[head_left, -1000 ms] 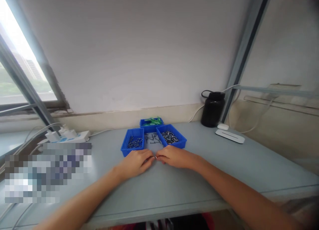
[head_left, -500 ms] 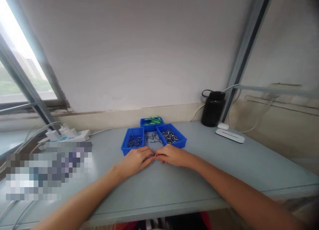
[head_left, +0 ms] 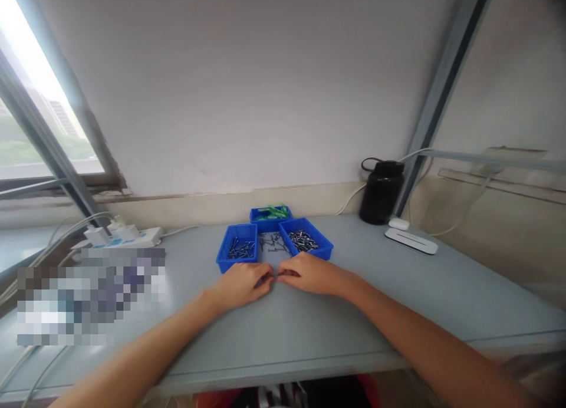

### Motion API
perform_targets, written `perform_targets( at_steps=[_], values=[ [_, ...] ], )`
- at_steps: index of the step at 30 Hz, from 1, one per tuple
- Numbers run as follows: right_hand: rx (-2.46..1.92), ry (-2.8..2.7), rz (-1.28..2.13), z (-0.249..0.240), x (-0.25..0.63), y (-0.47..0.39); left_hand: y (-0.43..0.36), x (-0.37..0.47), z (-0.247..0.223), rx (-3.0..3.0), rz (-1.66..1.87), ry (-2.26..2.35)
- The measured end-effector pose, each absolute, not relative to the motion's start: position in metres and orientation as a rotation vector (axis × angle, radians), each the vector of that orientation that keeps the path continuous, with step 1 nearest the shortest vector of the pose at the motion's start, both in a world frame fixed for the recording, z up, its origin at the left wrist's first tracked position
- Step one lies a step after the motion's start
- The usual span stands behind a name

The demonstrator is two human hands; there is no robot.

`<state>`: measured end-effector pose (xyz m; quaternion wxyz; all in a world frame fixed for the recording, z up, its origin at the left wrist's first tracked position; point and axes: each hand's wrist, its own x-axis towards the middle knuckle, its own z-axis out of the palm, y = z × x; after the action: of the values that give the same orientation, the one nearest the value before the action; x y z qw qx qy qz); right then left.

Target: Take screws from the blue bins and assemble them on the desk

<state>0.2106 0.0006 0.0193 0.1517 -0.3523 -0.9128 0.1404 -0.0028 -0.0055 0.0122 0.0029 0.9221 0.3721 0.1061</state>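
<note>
My left hand [head_left: 245, 281] and my right hand [head_left: 312, 273] meet just in front of the blue bins, thumbs and fingertips pinched. Between them shows a tiny bit of a slim metal piece [head_left: 275, 275], perhaps a screw; most of it is hidden in the fingers. The left blue bin [head_left: 219, 252] holds dark screws [head_left: 239, 250]. Many short shiny metal parts [head_left: 303, 240] fill the right blue bin [head_left: 327, 250]. Loose screws [head_left: 273, 243] lie on the table between these bins. Behind stands a smaller blue bin [head_left: 265, 225] with green plastic pieces [head_left: 275, 211].
A black bottle [head_left: 381, 194] stands at the back right, with a white case [head_left: 398, 224] and a flat white device [head_left: 411, 242] beside it. A power strip [head_left: 141, 238] with plugs and cables lies at the left. Nearby, a blurred-out patch covers part of the grey table [head_left: 327, 331].
The fingertips have shifted slightly around the metal piece, and a small gap now shows between the hands. The camera view has moved a little; the bins stay put.
</note>
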Motion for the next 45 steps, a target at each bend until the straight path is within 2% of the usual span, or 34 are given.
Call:
perform_targets(
  at_steps=[8,21,29,36,45],
  values=[
    [-1.055,-2.673,0.296,0.022,0.210,0.000,-0.002,-0.006,0.009,2.968,0.222,1.187],
    [-0.974,-2.732,0.345,0.007,0.206,0.003,-0.006,-0.004,0.012,3.068,0.364,0.879],
    [-0.998,-2.698,0.245,0.020,0.212,0.000,-0.001,-0.009,0.011,3.031,0.247,1.107],
    [-0.968,-2.656,0.190,0.023,0.211,-0.002,-0.002,-0.006,0.007,3.025,0.213,1.075],
    [-1.005,-2.609,0.264,0.022,0.212,0.000,-0.003,-0.007,0.010,3.050,0.200,1.153]
  ],
)
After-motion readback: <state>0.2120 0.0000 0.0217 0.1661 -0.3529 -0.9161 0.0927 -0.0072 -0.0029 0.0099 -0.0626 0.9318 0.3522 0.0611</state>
